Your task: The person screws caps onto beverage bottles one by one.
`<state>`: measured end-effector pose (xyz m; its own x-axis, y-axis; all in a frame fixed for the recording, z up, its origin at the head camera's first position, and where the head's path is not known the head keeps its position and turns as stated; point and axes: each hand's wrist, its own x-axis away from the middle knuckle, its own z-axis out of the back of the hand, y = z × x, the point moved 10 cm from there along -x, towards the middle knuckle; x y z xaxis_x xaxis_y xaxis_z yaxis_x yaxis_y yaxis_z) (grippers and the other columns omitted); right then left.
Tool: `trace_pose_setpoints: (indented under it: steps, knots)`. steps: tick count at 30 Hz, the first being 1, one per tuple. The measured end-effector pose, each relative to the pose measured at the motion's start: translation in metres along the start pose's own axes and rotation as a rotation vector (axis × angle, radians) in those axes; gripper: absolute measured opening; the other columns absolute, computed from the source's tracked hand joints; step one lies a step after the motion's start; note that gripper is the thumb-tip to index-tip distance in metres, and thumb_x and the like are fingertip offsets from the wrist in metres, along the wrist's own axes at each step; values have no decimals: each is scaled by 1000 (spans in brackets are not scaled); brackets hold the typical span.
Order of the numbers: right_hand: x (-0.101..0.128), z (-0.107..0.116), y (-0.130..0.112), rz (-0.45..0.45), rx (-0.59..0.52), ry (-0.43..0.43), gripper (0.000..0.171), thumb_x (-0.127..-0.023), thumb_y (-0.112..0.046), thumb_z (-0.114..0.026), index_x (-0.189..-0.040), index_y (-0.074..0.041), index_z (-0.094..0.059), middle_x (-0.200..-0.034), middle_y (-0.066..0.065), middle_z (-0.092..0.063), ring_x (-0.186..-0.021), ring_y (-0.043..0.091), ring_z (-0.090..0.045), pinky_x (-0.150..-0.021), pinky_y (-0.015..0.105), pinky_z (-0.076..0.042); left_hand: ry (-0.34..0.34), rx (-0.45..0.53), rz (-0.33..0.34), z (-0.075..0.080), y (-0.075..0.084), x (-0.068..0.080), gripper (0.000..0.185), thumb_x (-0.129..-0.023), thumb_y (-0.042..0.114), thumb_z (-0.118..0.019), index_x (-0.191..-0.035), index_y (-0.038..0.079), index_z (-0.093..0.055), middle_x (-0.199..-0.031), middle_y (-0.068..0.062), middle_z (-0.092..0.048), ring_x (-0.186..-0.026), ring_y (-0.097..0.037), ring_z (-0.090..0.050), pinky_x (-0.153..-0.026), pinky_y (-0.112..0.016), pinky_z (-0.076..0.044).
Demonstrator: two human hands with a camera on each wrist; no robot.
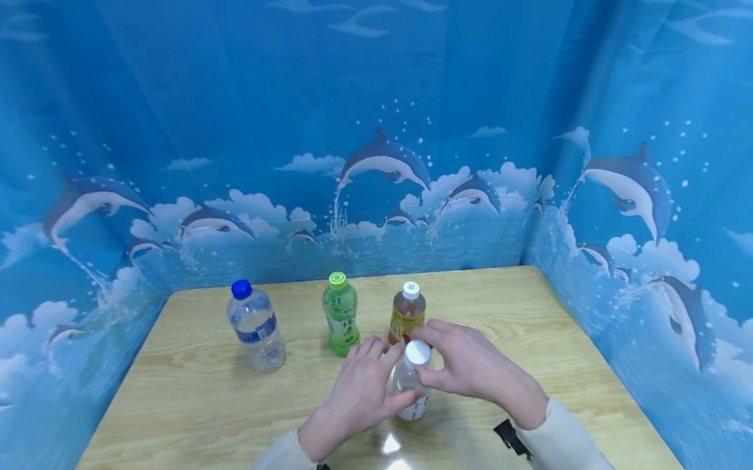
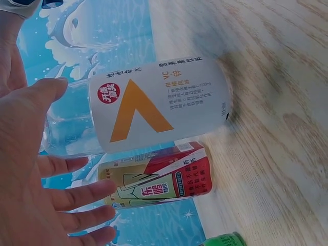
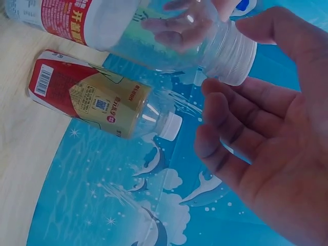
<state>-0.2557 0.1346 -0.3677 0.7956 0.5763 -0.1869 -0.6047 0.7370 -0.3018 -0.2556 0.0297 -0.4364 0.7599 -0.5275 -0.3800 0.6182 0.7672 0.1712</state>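
Observation:
A clear bottle [image 1: 410, 384] with a white cap [image 1: 417, 352] stands upright on the table between both hands. Its white label [image 2: 148, 105] bears an orange angular mark. My left hand [image 1: 366, 390] holds the bottle's upper body, thumb [image 2: 48, 95] across the near side and index finger on the far side; the other fingers spread away from it. My right hand [image 1: 467, 364] grips around the cap, with the thumb [image 3: 256, 25] on one side and curled fingertips at the opposite edge. Just behind stands a bottle of brown drink [image 1: 408, 311], partly hidden by the hands.
A green bottle [image 1: 341, 314] stands upright left of the brown one. Farther left is a clear bottle with a blue cap [image 1: 256, 328]. The wooden table [image 1: 201, 418] meets a blue dolphin-print curtain [image 1: 369, 74] at its back and sides.

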Motion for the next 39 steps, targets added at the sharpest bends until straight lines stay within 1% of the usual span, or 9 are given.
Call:
trace_pose_setpoints:
  steps: [5,9,16,18,21,25,29,33,39]
  knots:
    - [3,2,-1,38,8,-40,42,-96,-25,-77,-135,-11,-70,-114,1,-73,-91,12,-69,-77,31,-60,-1,-3,-11,1,0,0,75,-94,77,-58,-141,19,-62,-120,-5,-69,-116,-22,-62,-94,-41,-55]
    - [5,1,-5,84,-19,-79,45,-99,-19,-74,-142,-8,-65,-129,7,-71,-106,21,-72,-89,40,-62,10,-18,-23,2,0,-1,75,-93,75,-60,-142,19,-62,-119,-6,-69,-116,-23,-63,-93,-41,-55]
    - [6,-6,-3,101,-166,-160,49,-102,-9,-65,-151,-8,-57,-145,10,-64,-126,27,-67,-105,44,-58,5,-1,-29,0,1,0,76,-94,76,-59,-142,18,-62,-121,-7,-70,-118,-25,-63,-97,-45,-56]
    - [6,-8,-2,109,-208,-173,50,-102,-6,-64,-152,-7,-56,-146,11,-63,-125,27,-67,-103,42,-59,-2,6,-27,-1,0,-1,76,-94,76,-58,-141,18,-62,-122,-7,-70,-119,-25,-63,-98,-46,-56]
    - [5,-10,1,90,-250,-168,48,-102,-8,-63,-149,-6,-58,-140,10,-65,-109,20,-69,-89,33,-62,-12,13,-25,-2,0,0,75,-94,76,-58,-142,18,-62,-122,-6,-69,-118,-24,-63,-96,-44,-56]
    - [3,-9,4,61,-223,-88,43,-101,-19,-69,-141,-5,-65,-129,7,-69,-96,12,-66,-78,26,-59,-11,21,-26,-2,0,0,73,-93,74,-61,-141,18,-62,-120,-6,-69,-117,-23,-63,-93,-42,-56]
    - [3,-7,4,53,-201,-29,42,-99,-21,-73,-137,-4,-68,-127,7,-69,-102,15,-68,-80,28,-61,-10,20,-25,-3,0,0,73,-93,74,-61,-140,18,-62,-122,-6,-70,-118,-25,-63,-94,-43,-56]
    - [3,-8,2,62,-273,-48,43,-97,-11,-72,-138,-3,-66,-134,9,-68,-107,16,-69,-84,28,-62,-11,20,-24,-3,0,0,74,-94,74,-59,-141,17,-62,-122,-7,-70,-119,-25,-63,-96,-45,-56]
    - [4,-9,4,65,-338,-72,45,-97,-7,-70,-141,-3,-64,-138,9,-67,-100,10,-64,-76,27,-60,1,8,-28,0,0,-1,73,-95,74,-59,-139,17,-63,-120,-6,-69,-117,-23,-64,-95,-42,-56]
